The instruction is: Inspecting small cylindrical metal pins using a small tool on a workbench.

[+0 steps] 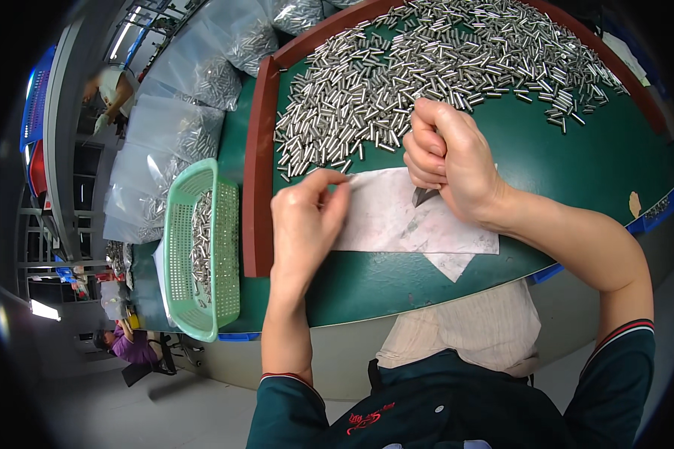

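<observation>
A heap of short, shiny metal pins covers the far part of the green table top. In front of it lies a stained white cloth, one corner pointing toward me. My right hand is closed in a fist above the cloth; a dark grey, wedge-shaped metal piece sticks out below it, the rest hidden in the palm. Left of that, my left hand has its thumb and forefinger brought together at the cloth's left edge. Whatever lies between those fingertips, if anything, is too small to make out.
A red-brown wooden rail borders the heap on the left and at the back. Beside it stands a light green plastic basket with metal pins inside. Clear bags of pins line the left. Two people are farther off at left.
</observation>
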`<state>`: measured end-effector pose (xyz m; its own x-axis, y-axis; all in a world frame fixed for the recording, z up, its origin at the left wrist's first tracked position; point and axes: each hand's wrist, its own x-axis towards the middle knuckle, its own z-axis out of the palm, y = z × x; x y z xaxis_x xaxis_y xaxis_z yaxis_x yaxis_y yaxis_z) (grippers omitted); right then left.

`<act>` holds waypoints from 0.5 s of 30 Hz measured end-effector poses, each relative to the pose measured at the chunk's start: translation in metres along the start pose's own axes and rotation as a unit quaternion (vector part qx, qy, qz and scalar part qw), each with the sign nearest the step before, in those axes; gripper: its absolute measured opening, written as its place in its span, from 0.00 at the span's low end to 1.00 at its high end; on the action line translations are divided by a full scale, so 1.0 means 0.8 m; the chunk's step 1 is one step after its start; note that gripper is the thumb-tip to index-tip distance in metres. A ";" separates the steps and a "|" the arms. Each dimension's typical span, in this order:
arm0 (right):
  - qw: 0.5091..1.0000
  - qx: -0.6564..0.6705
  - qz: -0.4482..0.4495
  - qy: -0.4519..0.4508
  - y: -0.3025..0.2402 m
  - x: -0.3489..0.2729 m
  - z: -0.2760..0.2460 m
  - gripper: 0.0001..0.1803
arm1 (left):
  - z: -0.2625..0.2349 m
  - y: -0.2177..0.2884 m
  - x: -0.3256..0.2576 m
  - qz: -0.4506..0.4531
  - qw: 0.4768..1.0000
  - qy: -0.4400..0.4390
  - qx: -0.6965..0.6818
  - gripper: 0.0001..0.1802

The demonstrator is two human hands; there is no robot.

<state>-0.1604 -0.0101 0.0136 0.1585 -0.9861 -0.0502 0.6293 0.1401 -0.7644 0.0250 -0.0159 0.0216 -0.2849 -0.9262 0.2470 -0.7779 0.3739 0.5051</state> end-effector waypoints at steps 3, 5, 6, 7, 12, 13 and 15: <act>1.000 -0.002 -0.004 -0.002 0.000 -0.001 0.001 0.21 | 0.014 0.023 -0.011 0.052 0.995 -0.070 -0.056 0.03; 1.000 -0.001 -0.007 -0.003 0.001 0.000 0.001 0.21 | 0.024 0.027 -0.015 0.072 0.993 -0.073 -0.057 0.03; 1.000 -0.001 -0.012 -0.008 0.001 0.000 0.002 0.21 | 0.028 0.025 -0.016 0.086 0.992 -0.073 -0.053 0.04; 1.000 -0.001 -0.017 -0.014 0.001 0.000 0.002 0.22 | 0.029 0.023 -0.017 0.092 0.992 -0.077 -0.041 0.04; 1.000 0.014 -0.017 -0.002 -0.001 -0.001 0.000 0.22 | 0.033 0.023 -0.018 0.069 0.994 -0.079 -0.040 0.04; 1.000 0.017 -0.024 0.000 -0.001 -0.001 0.000 0.22 | 0.034 0.024 -0.018 0.069 0.994 -0.075 -0.037 0.04; 0.999 0.022 -0.027 0.003 -0.001 -0.002 0.000 0.22 | 0.037 0.022 -0.018 0.074 0.994 -0.073 -0.040 0.03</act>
<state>-0.1615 -0.0087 0.0145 0.1177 -0.9930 -0.0136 0.6695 0.0894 -0.7375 -0.0012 0.0031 0.0026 -0.4746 -0.8562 0.2042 -0.6763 0.5032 0.5380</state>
